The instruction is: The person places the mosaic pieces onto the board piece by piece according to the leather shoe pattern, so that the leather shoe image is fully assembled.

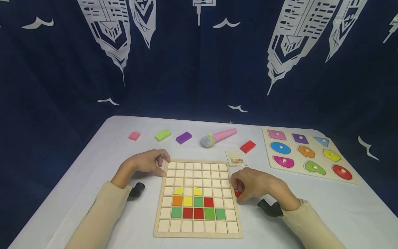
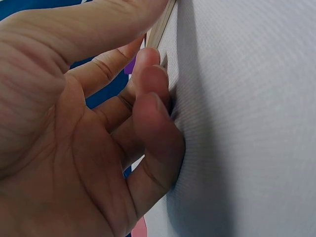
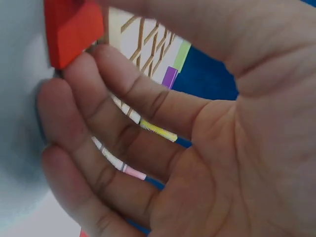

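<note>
A wooden grid board (image 1: 197, 235) lies in the middle of the table, with red, green, yellow and orange tiles in several of its squares. My left hand (image 1: 147, 162) holds the board's far left corner, thumb on the side edge and index finger at the corner. Its other fingers curl down against the table in the left wrist view. Beside the board's right edge, my right hand (image 1: 255, 183) pinches a red block (image 3: 74, 32) between thumb and fingers, low at the tabletop. The fingers partly hide this block in the head view.
A small pattern card (image 1: 236, 158) lies beyond the board. Farther back are pink (image 1: 134, 136), lime (image 1: 163, 135), purple (image 1: 183, 138) and red (image 1: 247, 146) blocks and a toy microphone (image 1: 219, 137). A shape puzzle (image 1: 298, 166) lies at the right.
</note>
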A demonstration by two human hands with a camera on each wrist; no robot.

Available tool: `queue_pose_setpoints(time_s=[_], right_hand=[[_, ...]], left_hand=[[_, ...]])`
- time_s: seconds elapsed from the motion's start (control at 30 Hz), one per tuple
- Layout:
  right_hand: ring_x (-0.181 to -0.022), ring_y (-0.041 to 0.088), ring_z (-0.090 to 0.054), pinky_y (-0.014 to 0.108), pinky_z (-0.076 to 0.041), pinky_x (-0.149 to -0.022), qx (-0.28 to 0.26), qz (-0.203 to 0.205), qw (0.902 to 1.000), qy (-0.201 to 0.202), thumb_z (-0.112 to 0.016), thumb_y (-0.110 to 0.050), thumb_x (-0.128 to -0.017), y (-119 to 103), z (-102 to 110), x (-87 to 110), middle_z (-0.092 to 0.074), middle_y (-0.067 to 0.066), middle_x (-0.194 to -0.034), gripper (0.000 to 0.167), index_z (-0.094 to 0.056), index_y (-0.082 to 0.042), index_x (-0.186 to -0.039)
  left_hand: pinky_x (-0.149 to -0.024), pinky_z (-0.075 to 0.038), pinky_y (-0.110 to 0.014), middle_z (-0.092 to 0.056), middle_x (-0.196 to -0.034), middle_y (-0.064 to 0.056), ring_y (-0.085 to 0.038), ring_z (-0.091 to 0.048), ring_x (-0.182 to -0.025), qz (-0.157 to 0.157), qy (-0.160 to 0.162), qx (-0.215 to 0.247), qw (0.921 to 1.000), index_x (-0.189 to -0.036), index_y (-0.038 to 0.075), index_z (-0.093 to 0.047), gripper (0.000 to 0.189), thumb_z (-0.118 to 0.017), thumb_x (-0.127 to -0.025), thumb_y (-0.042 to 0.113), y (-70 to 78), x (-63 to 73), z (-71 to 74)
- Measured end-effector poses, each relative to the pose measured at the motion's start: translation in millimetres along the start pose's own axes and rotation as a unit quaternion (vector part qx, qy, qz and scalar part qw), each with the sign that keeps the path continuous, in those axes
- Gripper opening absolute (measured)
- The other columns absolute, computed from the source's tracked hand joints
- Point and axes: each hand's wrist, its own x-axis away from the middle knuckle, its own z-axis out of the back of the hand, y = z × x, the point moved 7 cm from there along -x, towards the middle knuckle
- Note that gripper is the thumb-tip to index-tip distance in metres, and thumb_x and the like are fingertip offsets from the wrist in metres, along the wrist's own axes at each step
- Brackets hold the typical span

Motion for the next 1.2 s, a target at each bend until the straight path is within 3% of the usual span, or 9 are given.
queue_pose_setpoints(time_s=[0.5,0.93,1.1,1.2], right_hand=[[-0.064,0.010,-0.050,0.027,-0.041,-0.060,0.040,-0.020,0.9990,0.002,-0.080,-0.008,-0.068,-0.7,1.6,1.0,-0.055,-0.008,-0.067,0.025,-0.059,-0.020,-0.076],[-0.070,0.006,-0.051,0.025,-0.044,-0.064,0.030,0.018,0.9993,0.011,-0.077,-0.005,-0.073,-3.2,7.4,2.0,-0.056,-0.011,-0.072,0.022,-0.064,-0.021,-0.081],[-0.075,0.010,-0.054,0.025,-0.047,-0.067,0.027,0.023,0.9988,0.034,-0.073,-0.003,-0.077,-4.5,19.2,6.6,-0.058,-0.011,-0.077,0.020,-0.067,-0.020,-0.086],[-0.074,0.010,-0.056,0.024,-0.049,-0.066,0.025,0.048,0.9972,0.052,-0.070,-0.003,-0.081,-9.4,26.1,8.2,-0.059,-0.011,-0.078,0.017,-0.067,-0.018,-0.088]], left_hand=[[-0.072,-0.039,-0.032,-0.053,-0.091,-0.008,-0.021,-0.046,-0.080,0.002,0.003,-0.006,1.0000,-0.114,0.011,-0.062,0.049,-0.087,-0.072,0.010,1.3,1.1,1.4],[-0.073,-0.040,-0.032,-0.054,-0.091,-0.008,-0.021,-0.048,-0.081,0.002,0.000,-0.004,1.0000,-0.113,0.011,-0.062,0.049,-0.088,-0.072,0.011,0.4,1.0,-0.6],[-0.075,-0.039,-0.032,-0.054,-0.091,-0.008,-0.021,-0.047,-0.081,-0.004,-0.001,-0.006,1.0000,-0.113,0.011,-0.062,0.048,-0.088,-0.072,0.011,1.7,1.1,-0.2],[-0.074,-0.039,-0.032,-0.054,-0.091,-0.007,-0.021,-0.047,-0.081,-0.001,0.001,-0.004,1.0000,-0.113,0.012,-0.062,0.049,-0.088,-0.072,0.010,0.7,0.5,1.1]])
